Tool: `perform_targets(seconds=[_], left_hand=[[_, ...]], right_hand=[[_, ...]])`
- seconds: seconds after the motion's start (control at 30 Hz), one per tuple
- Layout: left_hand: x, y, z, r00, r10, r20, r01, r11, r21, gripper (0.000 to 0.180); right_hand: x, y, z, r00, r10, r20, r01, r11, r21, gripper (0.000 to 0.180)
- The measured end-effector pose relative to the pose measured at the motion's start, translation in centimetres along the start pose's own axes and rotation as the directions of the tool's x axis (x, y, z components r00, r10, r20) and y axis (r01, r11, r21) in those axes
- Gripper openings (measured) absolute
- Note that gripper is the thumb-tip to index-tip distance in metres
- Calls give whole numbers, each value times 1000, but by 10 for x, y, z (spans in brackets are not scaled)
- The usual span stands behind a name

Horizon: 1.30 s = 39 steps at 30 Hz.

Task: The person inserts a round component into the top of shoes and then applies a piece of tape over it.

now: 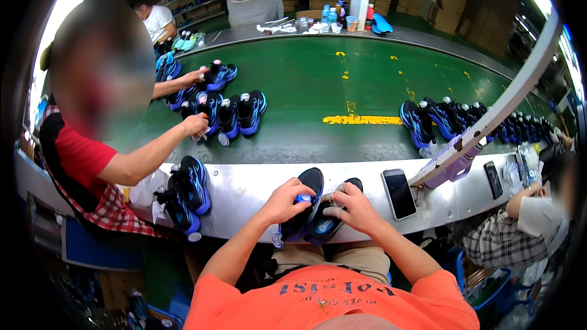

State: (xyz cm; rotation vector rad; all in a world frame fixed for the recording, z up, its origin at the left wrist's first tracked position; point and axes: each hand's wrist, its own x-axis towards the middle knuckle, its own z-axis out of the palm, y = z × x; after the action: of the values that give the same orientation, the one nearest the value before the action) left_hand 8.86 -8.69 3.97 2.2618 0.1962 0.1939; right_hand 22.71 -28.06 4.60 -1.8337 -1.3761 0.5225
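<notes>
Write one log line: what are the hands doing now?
left hand: grips left shoe | right hand: on right shoe | phone: beside

bright overhead strip lights, top corners | glare on metal conveyor edge (244, 186) | fisheye bending, dark rim | sharp centre

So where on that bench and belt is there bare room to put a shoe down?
Free: the green belt between the left shoe cluster and the right row of shoes. The metal ledge is crowded: both hands on a shoe pair, phone alongside.
</notes>
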Motion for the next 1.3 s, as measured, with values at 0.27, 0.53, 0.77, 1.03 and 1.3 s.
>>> perform_targets(seconds=[0.27,0.53,0.77,1.03,1.3], left_hand=[[13,10,-2,986,-58,159,64,997,-34,27],[5,46,22,967,93,-237,-93,996,13,13],[-14,49,46,869,-428,248,495,754,-433,21],[-5,44,51,711,-435,552,699,360,-618,32],[-8,55,74,754,-513,410,589,253,-767,23]], right_hand=[[-10,8,-6,990,43,-134,-59,992,-112,31],[-4,16,-7,977,211,-43,-215,966,-143,36],[-1,29,-14,999,-33,-18,32,999,-39,25],[-5,32,-16,997,4,79,-22,975,222,30],[-3,28,-13,996,76,42,-80,991,108,31]])
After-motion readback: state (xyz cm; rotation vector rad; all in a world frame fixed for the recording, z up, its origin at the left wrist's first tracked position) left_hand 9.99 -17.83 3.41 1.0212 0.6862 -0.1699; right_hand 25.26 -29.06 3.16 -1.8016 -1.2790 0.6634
